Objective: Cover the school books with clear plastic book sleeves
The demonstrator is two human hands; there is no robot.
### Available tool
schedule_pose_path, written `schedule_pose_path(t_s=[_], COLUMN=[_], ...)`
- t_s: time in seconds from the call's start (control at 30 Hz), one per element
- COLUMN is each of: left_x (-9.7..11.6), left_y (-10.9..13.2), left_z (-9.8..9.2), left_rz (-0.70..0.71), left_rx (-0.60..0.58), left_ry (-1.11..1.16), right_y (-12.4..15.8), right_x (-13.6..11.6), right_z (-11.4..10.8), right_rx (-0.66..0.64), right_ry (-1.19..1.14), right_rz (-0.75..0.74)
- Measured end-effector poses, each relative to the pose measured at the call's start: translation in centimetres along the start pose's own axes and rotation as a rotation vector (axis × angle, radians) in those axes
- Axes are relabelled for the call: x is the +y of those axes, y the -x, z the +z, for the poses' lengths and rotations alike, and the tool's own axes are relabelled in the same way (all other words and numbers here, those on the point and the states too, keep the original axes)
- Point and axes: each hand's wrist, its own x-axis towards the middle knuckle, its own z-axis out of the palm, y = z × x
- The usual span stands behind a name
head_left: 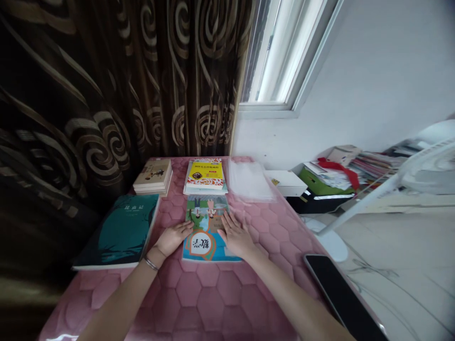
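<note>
A colourful picture book (205, 226) lies flat on the pink quilted surface (213, 298) in front of me. My right hand (236, 234) rests palm down on the book's right half, fingers stretched out and spread. My left hand (173, 237) lies at the book's left edge, fingers extended and touching the cover. A thin bracelet sits on my left wrist. Neither hand grips anything.
A dark teal book (119, 232) lies at the left. Behind are a stack of beige books (153, 176), a yellow-covered stack (205, 176) and clear plastic sleeves (250, 180). A black phone (343, 296) lies at the right edge. A white fan (423, 173) and clutter stand right; curtain behind.
</note>
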Motion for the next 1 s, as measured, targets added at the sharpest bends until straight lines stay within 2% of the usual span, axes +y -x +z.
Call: schedule_pose_path(t_s=[0.17,0.3,0.4,0.5,0.63,0.73,0.83,1.0], left_x=[0.0,0.5,2.0,4.6,8.4,10.1,10.4,9.9], left_y=[-0.2,-0.3,0.1,1.2,2.4,2.4,2.1,2.1], left_z=[0.0,-0.7,-2.0,-3.5,-4.3,-3.9,-3.4,-2.8], left_rz=[0.004,-0.006,-0.036,-0.039,-0.057,-0.101,-0.085,0.035], left_rx=[-0.026,-0.053,-0.068,-0.078,-0.032,0.038,0.09,0.113], left_ry=[-0.006,-0.039,-0.051,0.008,0.09,0.06,0.017,-0.026], right_y=[0.5,0.3,0.3,1.1,3.9,6.4,7.8,7.2], right_x=[1.7,2.1,2.5,2.2,-0.3,-3.1,-5.1,-6.1], right_z=[-0.4,-0.2,-0.2,-0.6,-1.1,-0.8,-0.1,1.1], right_rx=[-0.059,-0.051,0.047,0.165,0.217,0.215,0.235,0.282], right_ry=[0.013,0.026,0.055,0.057,-0.098,-0.249,-0.231,-0.077], right_rz=[0.029,0.019,-0.034,-0.153,-0.307,-0.392,-0.411,-0.427])
